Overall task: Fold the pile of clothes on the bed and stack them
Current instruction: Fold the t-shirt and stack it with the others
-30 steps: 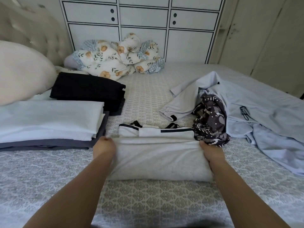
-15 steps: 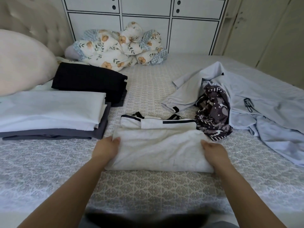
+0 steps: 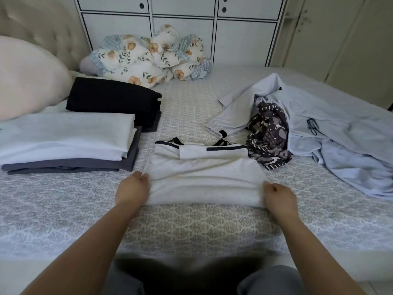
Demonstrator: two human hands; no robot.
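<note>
A white garment with black trim (image 3: 204, 177) lies folded on the patterned bed sheet (image 3: 191, 228) in front of me. My left hand (image 3: 133, 188) grips its left edge and my right hand (image 3: 278, 195) grips its right edge, fingers curled under the fabric. To the left stands a stack of folded white and grey clothes (image 3: 68, 143), with a folded black garment (image 3: 114, 101) behind it. On the right lie unfolded pale blue clothes (image 3: 331, 133) and a dark patterned garment (image 3: 270, 133).
A floral quilt (image 3: 148, 54) is bundled at the far side against white cupboards (image 3: 182, 28). A large pinkish pillow (image 3: 27, 75) leans on the headboard at the left. A pair of glasses (image 3: 312, 126) rests on the blue clothes.
The folded white garment and both hands have drawn back toward me, nearer the bed's front edge. My hands now hold the garment's sides lower down.
</note>
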